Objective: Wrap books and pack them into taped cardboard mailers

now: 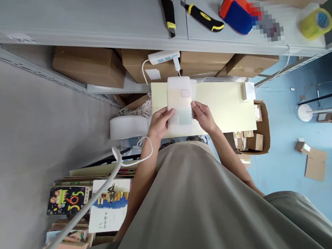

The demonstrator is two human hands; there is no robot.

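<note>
I hold a flat whitish packet [180, 98], wrapped in translucent foam or plastic, upright above a pale yellow table top [227, 105]. My left hand [160, 122] grips its left edge with thumb on the front. My right hand [202, 114] pinches its right edge. Both hands are closed on the packet. A faint pastel item shows through the wrapping.
A grey shelf above carries two yellow-black utility knives [168, 11] [203, 15], a red-blue tape dispenser [238, 12] and a yellow tape roll [315, 23]. Cardboard boxes [88, 67] sit under the shelf. A foam roll [127, 126], books [68, 199] and an open carton [256, 137] lie around on the floor.
</note>
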